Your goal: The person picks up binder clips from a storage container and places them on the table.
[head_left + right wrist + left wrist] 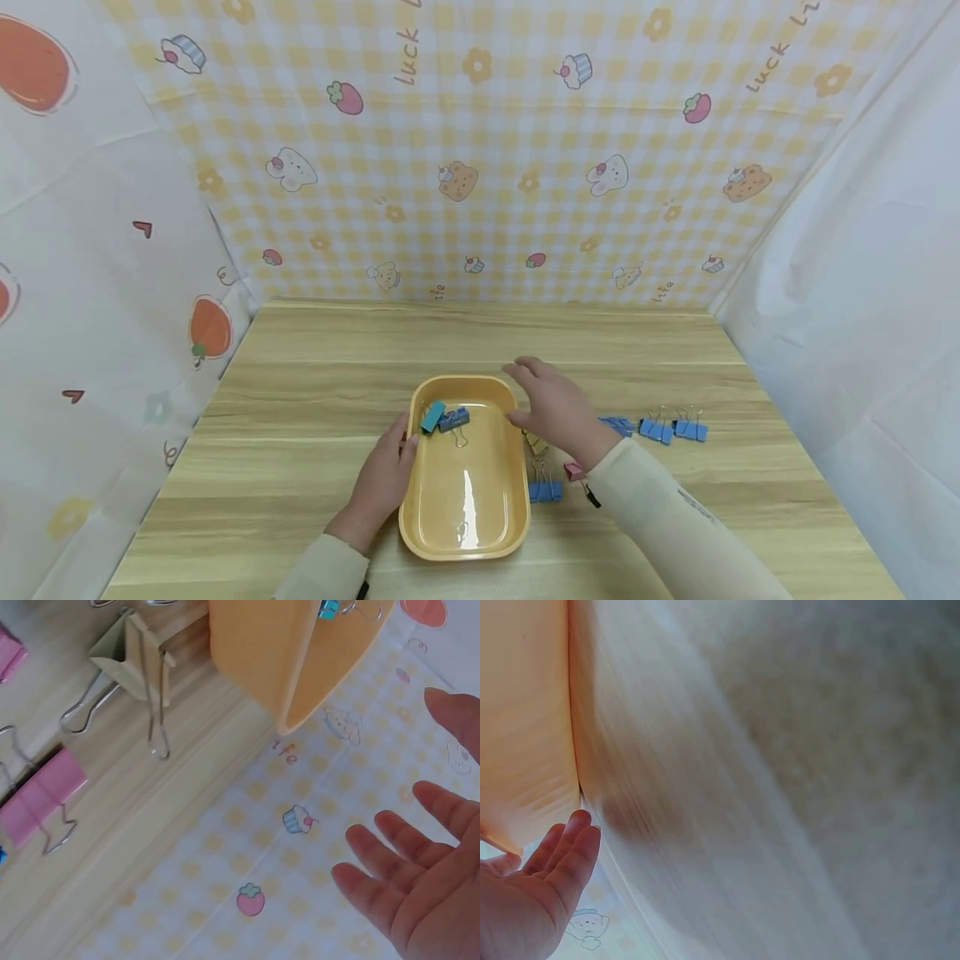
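Note:
A yellow tray [465,546] lies lengthwise on the table, with a teal binder clip [432,417] and a dark blue binder clip [453,418] at its far left end. My left hand [381,477] rests along the tray's left side; the left wrist view shows its fingers [571,859] nearly straight against the outer wall. My right hand [555,408] hovers by the far right rim, fingers spread, nothing held. In the right wrist view an olive binder clip [124,656] and a pink binder clip [45,796] lie beside the tray.
Right of the tray are a blue binder clip [545,491] and several more blue clips [656,430] in a row. My right forearm covers part of this area. A patterned cloth [480,217] rises behind the wooden table [315,350].

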A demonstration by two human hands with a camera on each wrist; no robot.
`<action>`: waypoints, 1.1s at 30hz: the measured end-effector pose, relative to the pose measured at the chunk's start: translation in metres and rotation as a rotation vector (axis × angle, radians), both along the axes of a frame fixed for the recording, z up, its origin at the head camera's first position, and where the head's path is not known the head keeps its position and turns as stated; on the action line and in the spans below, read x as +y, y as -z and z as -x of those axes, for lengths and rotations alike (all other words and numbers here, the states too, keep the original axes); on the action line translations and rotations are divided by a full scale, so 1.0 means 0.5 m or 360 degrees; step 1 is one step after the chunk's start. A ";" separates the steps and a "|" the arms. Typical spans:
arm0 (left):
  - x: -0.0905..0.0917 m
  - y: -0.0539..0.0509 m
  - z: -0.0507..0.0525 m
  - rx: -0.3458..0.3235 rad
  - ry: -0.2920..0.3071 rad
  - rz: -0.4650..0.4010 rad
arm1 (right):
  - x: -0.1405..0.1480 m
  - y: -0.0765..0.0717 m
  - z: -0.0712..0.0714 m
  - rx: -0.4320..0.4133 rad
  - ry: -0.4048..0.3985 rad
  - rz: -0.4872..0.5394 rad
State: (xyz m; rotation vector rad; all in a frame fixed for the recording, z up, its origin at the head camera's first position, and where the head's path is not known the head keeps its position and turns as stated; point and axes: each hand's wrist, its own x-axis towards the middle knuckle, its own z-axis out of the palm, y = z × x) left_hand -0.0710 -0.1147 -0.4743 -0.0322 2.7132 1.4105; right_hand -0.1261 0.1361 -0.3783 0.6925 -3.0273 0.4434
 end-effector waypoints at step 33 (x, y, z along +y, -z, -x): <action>-0.004 0.007 0.003 0.0053 0.0025 0.0003 | -0.138 0.012 0.041 -0.0138 -0.0388 -0.0267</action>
